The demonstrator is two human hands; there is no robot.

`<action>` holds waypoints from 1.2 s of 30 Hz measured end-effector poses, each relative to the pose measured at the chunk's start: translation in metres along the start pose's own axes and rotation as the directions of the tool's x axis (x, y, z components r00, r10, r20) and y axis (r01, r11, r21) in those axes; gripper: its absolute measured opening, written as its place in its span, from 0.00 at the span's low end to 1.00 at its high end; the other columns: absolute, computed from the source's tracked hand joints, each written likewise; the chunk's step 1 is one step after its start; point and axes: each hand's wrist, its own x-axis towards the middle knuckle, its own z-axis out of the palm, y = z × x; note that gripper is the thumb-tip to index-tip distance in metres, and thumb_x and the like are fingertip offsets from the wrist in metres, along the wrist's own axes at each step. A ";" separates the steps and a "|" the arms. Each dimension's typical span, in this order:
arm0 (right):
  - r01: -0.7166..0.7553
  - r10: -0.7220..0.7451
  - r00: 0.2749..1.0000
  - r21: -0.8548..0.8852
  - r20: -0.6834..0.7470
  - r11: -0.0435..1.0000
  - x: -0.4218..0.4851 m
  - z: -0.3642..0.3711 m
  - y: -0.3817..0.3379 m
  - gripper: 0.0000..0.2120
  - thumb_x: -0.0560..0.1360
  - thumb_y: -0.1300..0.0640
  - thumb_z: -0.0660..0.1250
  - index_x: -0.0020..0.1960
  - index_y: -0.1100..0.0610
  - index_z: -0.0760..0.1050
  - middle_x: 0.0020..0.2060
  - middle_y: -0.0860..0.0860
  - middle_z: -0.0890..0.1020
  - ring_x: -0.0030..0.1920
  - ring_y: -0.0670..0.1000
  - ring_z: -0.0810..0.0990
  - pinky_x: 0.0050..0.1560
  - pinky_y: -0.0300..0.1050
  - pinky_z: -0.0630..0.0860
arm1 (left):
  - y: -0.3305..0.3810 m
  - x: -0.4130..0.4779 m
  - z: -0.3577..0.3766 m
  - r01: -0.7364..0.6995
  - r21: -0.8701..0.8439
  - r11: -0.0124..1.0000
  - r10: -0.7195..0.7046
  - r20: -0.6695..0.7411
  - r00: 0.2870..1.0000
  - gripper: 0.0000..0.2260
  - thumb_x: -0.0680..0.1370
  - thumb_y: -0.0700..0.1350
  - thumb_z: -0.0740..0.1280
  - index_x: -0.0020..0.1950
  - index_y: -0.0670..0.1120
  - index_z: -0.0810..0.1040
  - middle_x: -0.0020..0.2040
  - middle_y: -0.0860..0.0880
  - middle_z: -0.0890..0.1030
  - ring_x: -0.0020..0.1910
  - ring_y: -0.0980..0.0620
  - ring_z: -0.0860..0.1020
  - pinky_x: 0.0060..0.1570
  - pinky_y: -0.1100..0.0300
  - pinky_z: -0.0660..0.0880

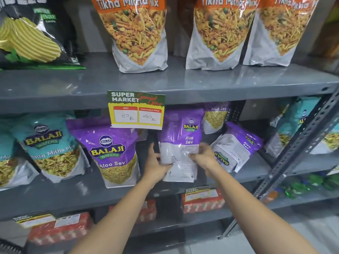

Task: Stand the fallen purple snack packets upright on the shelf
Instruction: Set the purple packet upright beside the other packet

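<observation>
At the centre of the frame, the left hand [156, 163] and right hand [205, 156] are gripping the lower edges of a purple packet [180, 142], back outward, steadying it upright on the middle shelf [77, 191] while another packet [236, 149] is lying tilted just right.

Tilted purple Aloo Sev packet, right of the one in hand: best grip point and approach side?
Judging by its pose, take the tilted purple packet by its upper purple end, toward the back right, coming from the front right. It leans with its bottom toward the right hand, back panel up, so lifting the top swings it upright on its base. The held packet blocks its left side.
</observation>
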 end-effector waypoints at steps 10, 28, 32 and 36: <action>0.147 -0.155 0.965 0.054 0.213 0.988 0.004 -0.015 0.033 0.23 0.69 0.73 0.67 0.49 0.46 0.66 0.48 0.46 0.81 0.55 0.51 0.80 0.58 0.48 0.76 | -0.035 -0.014 0.027 -0.200 0.098 0.975 0.213 -0.149 0.966 0.39 0.61 0.40 0.81 0.66 0.53 0.66 0.57 0.50 0.67 0.51 0.54 0.77 0.52 0.61 0.79; -0.230 0.074 0.912 0.354 0.403 0.907 0.023 -0.021 0.005 0.44 0.69 0.25 0.39 0.52 0.54 0.82 0.52 0.55 0.85 0.56 0.55 0.82 0.57 0.50 0.73 | -0.036 -0.079 0.079 -0.298 0.403 0.866 0.379 -0.139 0.915 0.32 0.70 0.43 0.70 0.71 0.53 0.61 0.70 0.50 0.57 0.71 0.50 0.60 0.67 0.50 0.71; -0.215 0.131 0.947 0.277 0.292 0.936 0.024 -0.021 0.007 0.33 0.76 0.32 0.46 0.44 0.52 0.83 0.42 0.52 0.87 0.45 0.51 0.85 0.48 0.49 0.78 | -0.033 -0.073 0.079 -0.246 0.364 0.898 0.300 -0.099 0.949 0.40 0.69 0.48 0.72 0.75 0.53 0.53 0.75 0.48 0.50 0.75 0.46 0.56 0.70 0.51 0.67; -0.213 0.176 0.937 0.095 0.302 0.972 0.023 -0.031 0.016 0.14 0.79 0.54 0.55 0.47 0.54 0.79 0.34 0.51 0.86 0.37 0.51 0.84 0.52 0.49 0.78 | -0.033 -0.063 0.069 -0.232 0.283 0.931 0.258 -0.060 0.964 0.50 0.62 0.60 0.76 0.76 0.54 0.51 0.77 0.51 0.47 0.76 0.48 0.54 0.72 0.49 0.64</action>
